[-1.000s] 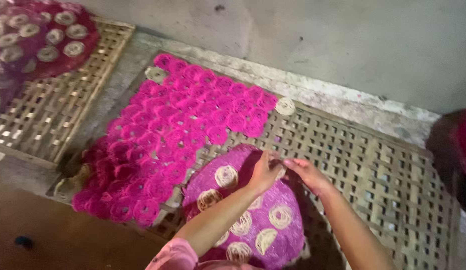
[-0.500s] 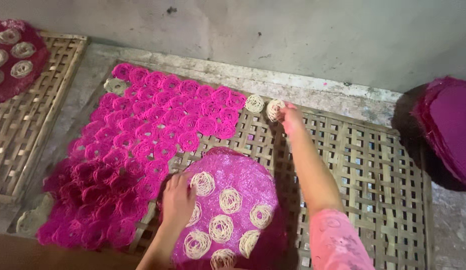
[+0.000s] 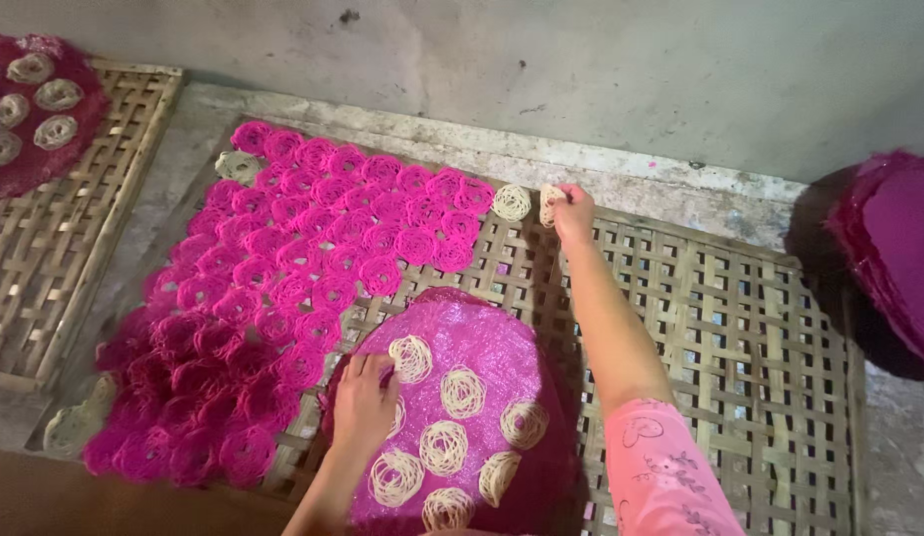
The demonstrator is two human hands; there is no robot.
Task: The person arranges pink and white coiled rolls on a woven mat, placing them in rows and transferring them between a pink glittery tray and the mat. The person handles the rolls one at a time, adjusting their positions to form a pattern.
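Scene being lit dimly, soft light falling from above and front. Wall [image 3: 581, 69] being rendered grey, evenly lit, no glare. Deep shadow being cast around magenta stack [image 3: 894, 248] at right edge. Lower left corner being lost in darkness. Slight softness being seen throughout; pale coils under right hand [image 3: 573, 210] being blurred. Colours being oversaturated in pink areas.

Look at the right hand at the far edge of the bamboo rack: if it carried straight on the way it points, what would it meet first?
The right hand, holding a pale noodle coil, points away towards the wall. Beyond it probably comes the rack's far rim, then the concrete ledge and the grey wall; depth is unclear.
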